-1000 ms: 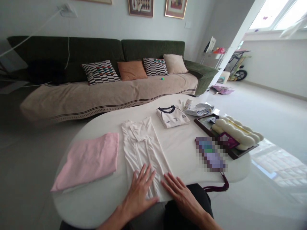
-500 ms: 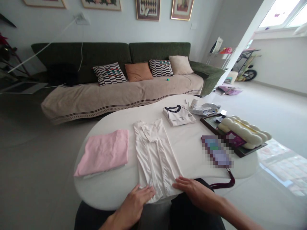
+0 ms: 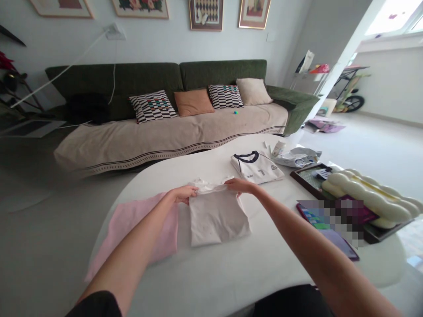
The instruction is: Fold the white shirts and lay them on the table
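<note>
A white shirt (image 3: 219,218) lies on the white table (image 3: 211,273), doubled over on itself with its loose edge near the collar end. My left hand (image 3: 185,193) pinches the far left corner of that edge. At the far right corner my right hand (image 3: 238,186) grips the same edge, its fingertips partly hidden by the cloth. A pink folded garment (image 3: 161,235) rests to the left, partly behind my left forearm. Beyond my right hand sits a folded white jersey (image 3: 258,166) with a dark neckband.
To the right are a dark tray (image 3: 309,187) with a cream puffy tissue holder (image 3: 370,198), a phone (image 3: 340,246) partly blurred out, and a crumpled silver packet (image 3: 299,157). A green sofa (image 3: 221,72) with several cushions stands behind the table.
Both hands have moved from the shirt's near end to its far end, bringing the near edge with them. The shirt, stretched out long before, is now doubled over.
</note>
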A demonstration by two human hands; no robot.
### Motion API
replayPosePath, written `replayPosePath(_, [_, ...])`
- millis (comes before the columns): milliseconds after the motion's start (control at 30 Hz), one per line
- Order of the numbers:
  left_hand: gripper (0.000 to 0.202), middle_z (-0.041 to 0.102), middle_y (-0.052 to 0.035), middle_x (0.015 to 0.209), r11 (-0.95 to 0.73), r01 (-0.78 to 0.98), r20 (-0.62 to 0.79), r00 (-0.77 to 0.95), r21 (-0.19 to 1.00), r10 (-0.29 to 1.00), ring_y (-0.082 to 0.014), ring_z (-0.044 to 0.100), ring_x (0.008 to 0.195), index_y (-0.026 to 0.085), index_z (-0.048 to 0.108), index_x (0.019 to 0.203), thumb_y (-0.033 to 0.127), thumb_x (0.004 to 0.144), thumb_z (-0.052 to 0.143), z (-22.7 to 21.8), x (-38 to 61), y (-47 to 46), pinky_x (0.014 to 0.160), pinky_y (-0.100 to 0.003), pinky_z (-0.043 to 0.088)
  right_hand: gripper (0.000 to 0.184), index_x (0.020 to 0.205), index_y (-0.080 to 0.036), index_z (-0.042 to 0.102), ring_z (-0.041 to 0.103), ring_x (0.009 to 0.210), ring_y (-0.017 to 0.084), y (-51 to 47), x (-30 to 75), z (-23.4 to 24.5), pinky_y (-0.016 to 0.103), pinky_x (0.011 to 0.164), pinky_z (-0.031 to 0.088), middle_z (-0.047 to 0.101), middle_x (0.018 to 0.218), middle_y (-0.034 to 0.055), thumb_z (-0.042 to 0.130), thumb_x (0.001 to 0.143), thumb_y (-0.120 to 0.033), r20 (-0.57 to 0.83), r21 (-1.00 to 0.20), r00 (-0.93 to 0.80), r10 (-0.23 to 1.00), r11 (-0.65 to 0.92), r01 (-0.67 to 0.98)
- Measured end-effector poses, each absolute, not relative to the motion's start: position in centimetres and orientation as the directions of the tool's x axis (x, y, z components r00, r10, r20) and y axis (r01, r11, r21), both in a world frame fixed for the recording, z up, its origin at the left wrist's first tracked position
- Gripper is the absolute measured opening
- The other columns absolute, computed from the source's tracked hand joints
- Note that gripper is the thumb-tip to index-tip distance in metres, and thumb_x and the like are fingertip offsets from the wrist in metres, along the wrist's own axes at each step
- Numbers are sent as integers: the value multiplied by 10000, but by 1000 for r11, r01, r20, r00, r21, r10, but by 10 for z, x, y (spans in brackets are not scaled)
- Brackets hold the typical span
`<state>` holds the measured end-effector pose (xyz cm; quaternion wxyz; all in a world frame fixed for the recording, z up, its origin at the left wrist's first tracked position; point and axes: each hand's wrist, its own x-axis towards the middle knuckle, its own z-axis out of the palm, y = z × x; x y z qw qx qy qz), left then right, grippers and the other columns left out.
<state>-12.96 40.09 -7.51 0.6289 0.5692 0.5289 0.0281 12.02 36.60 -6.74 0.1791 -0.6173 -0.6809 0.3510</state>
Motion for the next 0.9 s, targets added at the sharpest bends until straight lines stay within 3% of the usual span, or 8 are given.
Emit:
replayPosePath(67, [392, 672, 4, 723, 361, 572, -649, 445, 736, 617, -171, 627, 662, 197, 635, 957, 133, 571, 606, -86, -127, 409, 621, -292, 509, 286, 1113, -107, 554, 593, 938, 181, 375, 120, -80, 341, 779, 493, 575, 1096, 53, 439, 930, -294, -288, -677, -247, 925, -14, 736])
replayPosePath(133, [380, 677, -9, 736, 359, 568, -651, 476, 741, 591, -179, 632, 671, 188, 646, 930, 136, 553, 637, -86, -127, 417, 644, -310, 512, 279, 1072, -156, 569, 608, 867, 198, 382, 124, -88, 374, 719, 529, 604, 1051, 47, 584, 845, -317, -352, -661, -311, 882, 1, 750])
replayPosePath(267, [429, 684, -49, 862, 317, 532, -601, 532, 785, 596, -170, 637, 748, 178, 641, 1004, 172, 577, 675, -71, -133, 439, 710, -299, 502, 246, 1067, -137, 570, 614, 831, 160, 403, 135, -91, 326, 695, 526, 609, 1019, 47, 531, 884, -297, -342, -646, -323, 882, 29, 763])
replayPosePath(400, [410, 667, -66, 898, 225, 572, -508, 401, 789, 762, -186, 623, 812, 168, 599, 1092, 173, 682, 605, -79, -128, 459, 740, -314, 495, 265, 1096, -149, 559, 605, 883, 178, 422, 137, -94, 358, 743, 518, 595, 1070, 55, 532, 883, -305, -261, -560, -206, 943, 26, 828])
replayPosePath(567, [473, 521, -190, 1203, 31, 718, -167, 119, 695, 979, -292, 462, 1155, 105, 452, 1250, 195, 788, 499, -111, -110, 445, 981, -447, 339, 373, 1245, -176, 461, 494, 1122, 254, 402, 116, -106, 479, 916, 412, 465, 1292, 109, 501, 895, -297, 4, -406, -5, 1000, 6, 914])
replayPosePath(667, [461, 385, -137, 1375, -169, 744, 32, 195, 647, 980, -242, 297, 1300, 174, 404, 1312, 250, 857, 406, -127, -99, 415, 1083, -409, 191, 401, 1322, -157, 400, 288, 1306, 265, 374, 96, -118, 453, 1043, 262, 310, 1434, 147, 380, 933, -256, 100, -351, -67, 993, 98, 931])
replayPosePath(733, [453, 365, -76, 1412, -305, 733, 84, 323, 608, 943, -231, 245, 1332, 238, 451, 1292, 311, 845, 455, -138, -94, 394, 1103, -402, 146, 440, 1353, -190, 381, 182, 1358, 250, 357, 85, -129, 434, 1074, 198, 262, 1476, 109, 371, 930, -312, 96, -325, -168, 981, 190, 927])
replayPosePath(900, [535, 194, -89, 1497, -408, 828, 115, 395, 385, 911, -338, 113, 1364, 297, 373, 1359, 457, 851, 424, -165, -93, 373, 1048, -580, 133, 542, 1401, -317, 289, 54, 1382, 298, 340, 77, -150, 544, 1056, 119, 184, 1512, 33, 317, 902, -528, 21, -292, -241, 970, 237, 927])
